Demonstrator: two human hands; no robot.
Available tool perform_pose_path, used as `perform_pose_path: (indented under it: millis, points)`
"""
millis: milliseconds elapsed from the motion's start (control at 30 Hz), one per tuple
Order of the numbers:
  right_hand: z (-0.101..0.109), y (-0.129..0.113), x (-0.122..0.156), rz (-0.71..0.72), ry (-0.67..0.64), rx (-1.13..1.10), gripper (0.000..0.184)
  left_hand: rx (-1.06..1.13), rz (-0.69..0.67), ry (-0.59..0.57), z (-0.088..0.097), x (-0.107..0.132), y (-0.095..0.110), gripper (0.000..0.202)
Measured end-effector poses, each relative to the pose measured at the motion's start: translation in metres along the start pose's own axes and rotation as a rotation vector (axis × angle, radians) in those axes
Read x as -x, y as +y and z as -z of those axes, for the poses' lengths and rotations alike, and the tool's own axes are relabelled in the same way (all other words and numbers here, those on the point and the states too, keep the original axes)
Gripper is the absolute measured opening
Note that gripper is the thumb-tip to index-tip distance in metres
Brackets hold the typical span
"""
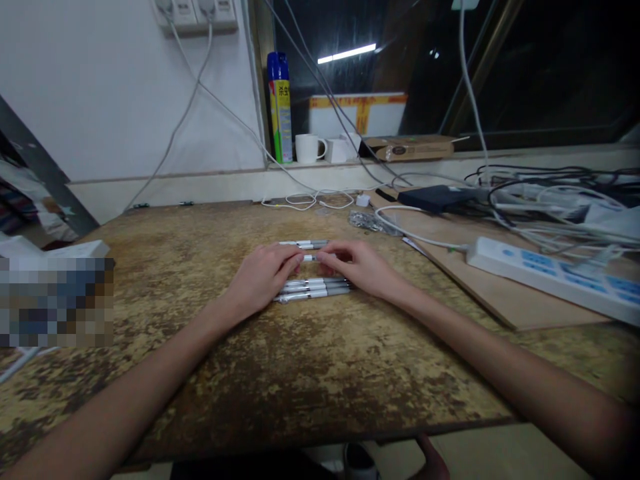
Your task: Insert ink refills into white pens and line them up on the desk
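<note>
Between my two hands a white and grey pen (310,258) lies crosswise, its ends covered by my fingers. My left hand (263,273) pinches the pen's left end with thumb and fingertips. At the other end, the thumb and fingers of my right hand (359,265) close on it. Just beyond my fingers are a couple of similar pens (305,245), side by side on the table. Several more pens (315,290) lie in a row on the near side, partly hidden by my left hand.
The worn wooden table (320,373) carries a brown board (500,287) at right, with a white power strip (550,273) and tangled cables. A crumpled clear bag (373,221) lies behind my right hand. On the sill stand a spray can (281,110) and a white mug (307,148).
</note>
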State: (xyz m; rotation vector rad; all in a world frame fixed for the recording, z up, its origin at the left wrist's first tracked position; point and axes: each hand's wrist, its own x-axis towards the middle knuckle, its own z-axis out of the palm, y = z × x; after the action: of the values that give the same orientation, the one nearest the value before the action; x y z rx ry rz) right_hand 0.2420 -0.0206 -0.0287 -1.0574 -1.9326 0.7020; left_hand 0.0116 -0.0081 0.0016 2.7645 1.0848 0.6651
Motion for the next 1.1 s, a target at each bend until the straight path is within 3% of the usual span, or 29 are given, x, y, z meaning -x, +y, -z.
perform_pose_path:
  millis: [167,367,533,733,900,1100]
  points:
    - [-0.0004,-0.0009,0.0003,0.081,0.045,-0.044,0.023,0.03,0.009,-0.023,-0.0005,0.0001,0.0013,0.039]
    - [-0.0006,-0.0008,0.0017,-0.004,-0.017,-0.095,0.027,0.045,0.013,-0.04,-0.0029,-0.0008,0.0035,0.034]
    - [-0.0014,0.0003,0.0002,0.085,0.058,-0.064,0.019,0.057,0.025,-0.044,-0.0033,-0.0012,0.0023,0.035]
    - [-0.0011,-0.001,0.0009,-0.019,0.01,-0.154,0.022,0.069,0.024,-0.046,-0.0031,-0.0019,0.0003,0.04]
    - [-0.0012,0.0012,-0.0004,0.056,0.083,-0.106,0.017,0.077,0.03,-0.058,-0.0028,-0.0022,-0.0002,0.041]
    - [-0.0028,-0.0047,0.0011,-0.012,0.059,-0.167,0.021,0.107,0.025,-0.062,-0.0029,-0.0016,0.0004,0.042]
